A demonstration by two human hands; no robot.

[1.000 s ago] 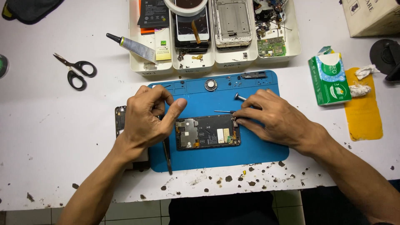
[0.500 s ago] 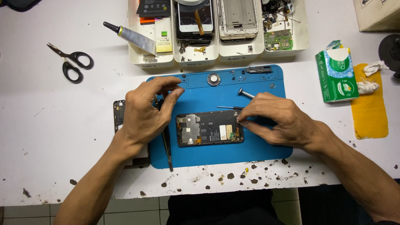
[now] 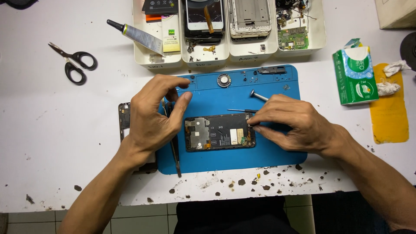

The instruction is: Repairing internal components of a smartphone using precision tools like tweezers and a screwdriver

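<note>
Two hands: ours, both at centre frame over a blue mat [image 3: 268, 156].
Phone: an opened phone [image 3: 219, 132] lies flat on the mat's middle, back cover off, boards and shields showing.
Right hand: our right hand [image 3: 294, 123] rests at the phone's right end, fingertips pinched together at its upper right corner; whether they grip a small part we cannot tell.
Screwdriver: a thin screwdriver [image 3: 242, 111] lies just above the phone, its handle running under the right hand.
Left hand: our left hand [image 3: 151, 115] hovers at the mat's left edge, thumb and forefinger curled toward each other but apart, holding nothing we can see.
Tweezers: dark tweezers [image 3: 175, 151] lie beneath the left hand, reaching toward the mat's lower edge.
Cover: a dark cover [image 3: 124, 117] sits partly hidden under the left hand, left of the mat.
Trays: four white trays [image 3: 158, 60] at top centre hold phone parts and boards.
Glue: a tube [image 3: 136, 34] rests across the leftmost tray's rim.
Scissors: black-handled scissors [image 3: 71, 63], upper left.
Tissues: a green tissue pack [image 3: 355, 76] at right, beside a yellow cloth [image 3: 388, 115].
Table: a white table [image 3: 56, 143], chipped along its lower edge.
</note>
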